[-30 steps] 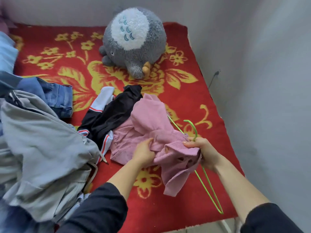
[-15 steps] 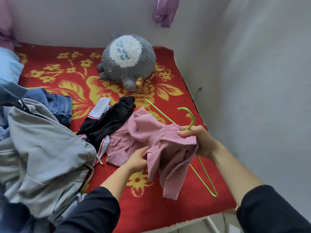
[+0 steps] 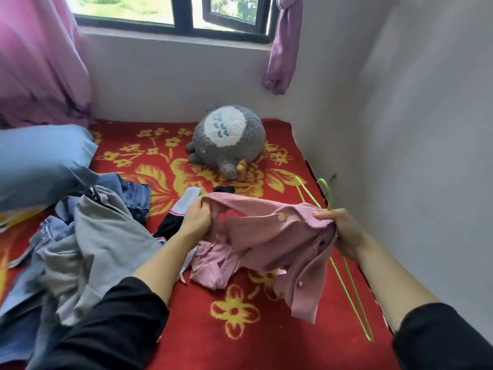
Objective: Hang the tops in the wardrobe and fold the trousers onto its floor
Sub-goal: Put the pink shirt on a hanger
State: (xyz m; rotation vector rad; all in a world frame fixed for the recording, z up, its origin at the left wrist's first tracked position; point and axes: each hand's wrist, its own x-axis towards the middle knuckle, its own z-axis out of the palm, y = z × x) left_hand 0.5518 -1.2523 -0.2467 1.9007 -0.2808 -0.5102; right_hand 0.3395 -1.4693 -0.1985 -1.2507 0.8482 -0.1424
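A pink top [image 3: 269,236] is being held up just above a red blanket [image 3: 202,343] by both hands. At the top's 9 o'clock edge, bunched cloth is being gripped by the left hand [image 3: 196,218], with the fingers curled round it. At the 3 o'clock edge, the cloth is being pinched by the right hand [image 3: 344,231], and a green hanger [image 3: 330,196] is being gripped in the same fist. The hanger's hook is being pointed up at 12 o'clock of that hand, and its long wires are being let down toward 5 o'clock, close along the wall. The top is being stretched between the two hands, with a button showing near its upper edge. Its lower folds are sagging onto the blanket at 6 o'clock. Whether any of the hanger is inside the top cannot be told.

A black garment [image 3: 169,225] with white and red stripes is lying at 9 o'clock of the top, partly hidden by the left hand. A grey garment [image 3: 101,244] is heaped farther out at 9 o'clock, with jeans [image 3: 137,194] at its 1 o'clock. A blue pillow [image 3: 40,161] is lying at 10 o'clock of the heap. A grey plush [image 3: 226,140] is lying at 12 o'clock of the top. Beyond it, a window [image 3: 184,12] is flanked by a pink curtain [image 3: 40,62] at 9 o'clock.
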